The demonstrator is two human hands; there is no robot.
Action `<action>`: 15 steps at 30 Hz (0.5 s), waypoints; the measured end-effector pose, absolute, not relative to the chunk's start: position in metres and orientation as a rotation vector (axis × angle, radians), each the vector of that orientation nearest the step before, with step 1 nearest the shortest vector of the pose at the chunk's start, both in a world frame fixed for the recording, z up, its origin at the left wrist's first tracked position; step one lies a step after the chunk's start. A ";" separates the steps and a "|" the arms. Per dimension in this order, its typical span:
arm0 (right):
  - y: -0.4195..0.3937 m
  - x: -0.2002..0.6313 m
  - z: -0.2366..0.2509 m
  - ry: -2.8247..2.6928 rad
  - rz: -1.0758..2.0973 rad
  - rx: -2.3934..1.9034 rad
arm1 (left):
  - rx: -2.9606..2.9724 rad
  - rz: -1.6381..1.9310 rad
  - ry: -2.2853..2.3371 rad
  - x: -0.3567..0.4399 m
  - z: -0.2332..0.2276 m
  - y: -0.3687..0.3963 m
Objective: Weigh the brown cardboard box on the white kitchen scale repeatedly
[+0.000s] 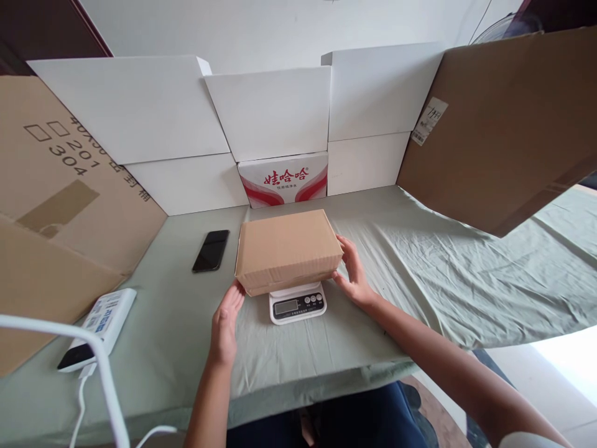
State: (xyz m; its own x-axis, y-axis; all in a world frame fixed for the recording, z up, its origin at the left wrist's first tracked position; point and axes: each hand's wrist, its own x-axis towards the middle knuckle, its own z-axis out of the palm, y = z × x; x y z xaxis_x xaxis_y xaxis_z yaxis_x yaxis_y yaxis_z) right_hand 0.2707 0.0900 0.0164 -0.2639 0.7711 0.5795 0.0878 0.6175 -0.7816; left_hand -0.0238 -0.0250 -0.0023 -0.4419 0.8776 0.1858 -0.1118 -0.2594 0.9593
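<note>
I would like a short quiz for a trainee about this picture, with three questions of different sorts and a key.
1. True or false: the cardboard box rests on the kitchen scale.
2. What lies just left of the box on the green cloth? A) a black phone B) a cup C) scissors
3. Which hand touches the right end of the box?

Key:
1. True.
2. A.
3. The right hand; the left hand is at the front left corner.
</note>
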 end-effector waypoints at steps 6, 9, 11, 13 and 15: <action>0.091 0.272 0.012 -1.739 0.803 -0.709 | 0.965 1.770 1.336 -0.024 -0.005 -0.027; 0.091 0.271 0.013 -1.748 0.810 -0.719 | 0.969 1.777 1.338 -0.023 -0.006 -0.027; 0.090 0.271 0.014 -1.750 0.814 -0.716 | 0.976 1.780 1.332 -0.023 -0.006 -0.027; 0.089 0.271 0.015 -1.750 0.819 -0.713 | 0.984 1.782 1.321 -0.023 -0.006 -0.027; 0.089 0.271 0.016 -1.753 0.831 -0.710 | 0.994 1.784 1.310 -0.023 -0.005 -0.027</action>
State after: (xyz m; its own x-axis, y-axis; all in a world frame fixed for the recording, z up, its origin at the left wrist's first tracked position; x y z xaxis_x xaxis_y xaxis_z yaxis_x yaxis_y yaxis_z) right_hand 0.2713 0.0888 0.0155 -0.3010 0.7842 0.5426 0.0766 0.5870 -0.8059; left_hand -0.0234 -0.0274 -0.0054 -0.4604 0.8704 0.1742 -0.0942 -0.2431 0.9654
